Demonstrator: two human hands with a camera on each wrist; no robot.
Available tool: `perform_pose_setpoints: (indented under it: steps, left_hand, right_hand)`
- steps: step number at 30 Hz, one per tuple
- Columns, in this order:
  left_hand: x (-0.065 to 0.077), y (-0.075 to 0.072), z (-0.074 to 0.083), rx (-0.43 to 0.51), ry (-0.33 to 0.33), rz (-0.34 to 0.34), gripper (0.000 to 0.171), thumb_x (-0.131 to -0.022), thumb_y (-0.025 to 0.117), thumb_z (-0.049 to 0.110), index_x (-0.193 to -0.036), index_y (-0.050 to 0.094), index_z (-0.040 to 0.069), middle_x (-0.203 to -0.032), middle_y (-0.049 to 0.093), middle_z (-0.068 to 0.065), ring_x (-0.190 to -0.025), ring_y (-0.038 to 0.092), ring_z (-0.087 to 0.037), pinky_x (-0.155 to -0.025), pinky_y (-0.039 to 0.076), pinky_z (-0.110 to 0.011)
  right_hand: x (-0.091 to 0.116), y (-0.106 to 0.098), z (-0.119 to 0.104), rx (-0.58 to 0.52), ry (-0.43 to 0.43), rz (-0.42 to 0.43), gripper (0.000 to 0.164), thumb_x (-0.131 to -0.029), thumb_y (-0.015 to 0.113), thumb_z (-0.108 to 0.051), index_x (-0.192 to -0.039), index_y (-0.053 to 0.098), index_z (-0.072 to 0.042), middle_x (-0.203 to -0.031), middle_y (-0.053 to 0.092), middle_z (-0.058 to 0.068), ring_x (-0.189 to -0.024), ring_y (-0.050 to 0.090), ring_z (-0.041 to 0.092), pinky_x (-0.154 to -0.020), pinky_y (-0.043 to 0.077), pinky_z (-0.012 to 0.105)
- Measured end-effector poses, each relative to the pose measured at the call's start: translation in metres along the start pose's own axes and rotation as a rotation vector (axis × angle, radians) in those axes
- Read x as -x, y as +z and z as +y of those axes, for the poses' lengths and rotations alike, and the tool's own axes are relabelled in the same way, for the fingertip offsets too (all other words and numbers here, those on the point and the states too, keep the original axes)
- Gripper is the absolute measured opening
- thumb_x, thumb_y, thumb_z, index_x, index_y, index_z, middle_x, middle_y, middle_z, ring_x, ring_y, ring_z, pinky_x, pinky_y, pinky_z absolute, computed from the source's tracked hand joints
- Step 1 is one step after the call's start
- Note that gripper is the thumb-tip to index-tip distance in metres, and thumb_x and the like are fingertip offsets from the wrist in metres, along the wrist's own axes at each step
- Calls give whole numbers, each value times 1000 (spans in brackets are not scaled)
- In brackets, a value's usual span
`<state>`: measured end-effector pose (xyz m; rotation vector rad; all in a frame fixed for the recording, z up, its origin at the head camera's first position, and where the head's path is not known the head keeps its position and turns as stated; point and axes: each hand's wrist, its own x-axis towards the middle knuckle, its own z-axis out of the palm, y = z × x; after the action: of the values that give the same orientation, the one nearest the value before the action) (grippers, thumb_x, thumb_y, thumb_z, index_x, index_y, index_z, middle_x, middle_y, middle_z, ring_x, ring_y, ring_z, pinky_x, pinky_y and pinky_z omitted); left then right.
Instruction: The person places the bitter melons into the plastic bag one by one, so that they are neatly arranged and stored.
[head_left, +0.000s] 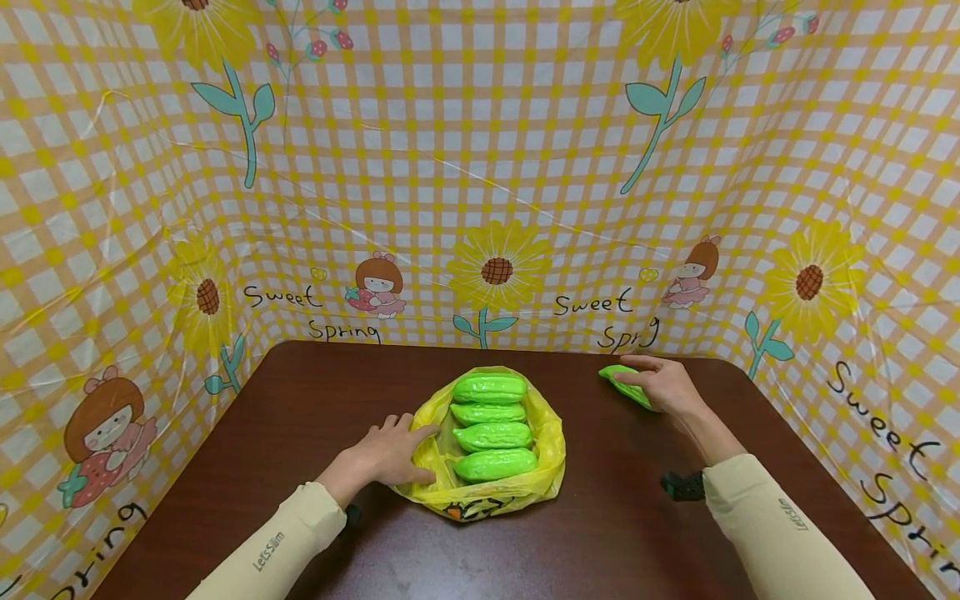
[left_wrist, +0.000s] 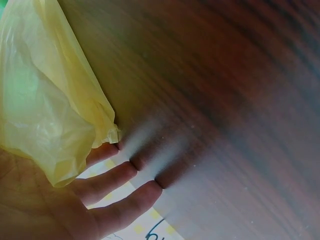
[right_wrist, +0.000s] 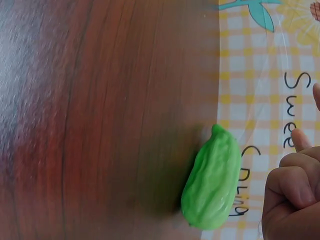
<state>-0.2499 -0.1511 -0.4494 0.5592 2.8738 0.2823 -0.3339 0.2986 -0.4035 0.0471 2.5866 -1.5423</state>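
Note:
A yellow plastic bag [head_left: 552, 450], its mouth spread wide, sits mid-table with several bright green bitter melons [head_left: 491, 436] stacked in a row inside. My left hand [head_left: 390, 454] rests along the bag's left side, fingers spread; in the left wrist view its fingertips [left_wrist: 150, 192] reach down to the tabletop beside the plastic. One more bitter melon [right_wrist: 212, 180], ridged and with a pointed stem end, lies on the table at the back right. Just over that melon is my right hand [head_left: 663, 385], which shows a gap from it in the right wrist view, fingers loosely bent.
The dark brown wooden table [head_left: 330, 400] has rounded far corners. A checked cloth [head_left: 487, 167] with sunflowers and "Sweet Spring" lettering hangs round the back and both sides. Dark wrist straps [head_left: 682, 486] sit at the cuffs of the cream sleeves [head_left: 780, 533].

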Motion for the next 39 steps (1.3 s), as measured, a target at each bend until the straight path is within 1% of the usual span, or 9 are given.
perform_pose_setpoints:
  steps: [5,10,15,23,34,39]
  left_hand:
    - [0,0,0,-2,2,2,75,-86,73,51,-151,47,24,-148,42,-19,-135,40,-41,-104,35,-63]
    - [0,0,1,4,-1,2,75,-86,73,50,-151,47,23,-147,42,-19,-135,40,-41,-104,35,-64]
    - [0,0,1,11,-4,2,75,-86,73,50,-151,47,23,-148,41,-19,-135,40,-42,-105,35,-64]
    - [1,0,1,8,-4,-1,75,-86,73,51,-152,46,24,-148,42,-18,-135,40,-41,-104,35,-63]
    - [1,-1,1,13,-8,-7,75,-87,73,51,-152,46,24,-150,40,-19,-136,39,-42,-105,34,-64]
    - [1,-1,2,9,-11,-11,75,-87,73,51,-152,45,24,-150,40,-19,-137,39,-42,-106,34,-64]
  right_hand:
    - [0,-7,8,-25,20,14,72,-91,74,-44,-150,48,-12,-46,29,-14,-42,22,9,-48,32,33]
    - [-3,-13,19,-19,20,33,74,-92,72,-45,-152,46,-12,-47,27,-15,-41,23,9,-47,33,35]
    - [-4,-18,26,-18,28,49,76,-92,72,-47,-153,44,-11,-47,27,-14,-40,24,9,-48,34,39]
    - [0,-21,36,-21,46,78,72,-95,69,-43,-153,44,-8,-44,27,-14,-40,24,9,-47,33,37]
    - [-1,-27,49,-2,47,116,77,-92,72,-45,-152,44,-5,-46,26,-16,-41,25,7,-47,35,34]
    - [-1,-28,55,15,61,124,79,-92,71,-44,-153,42,-4,-47,26,-15,-41,26,7,-48,36,34]
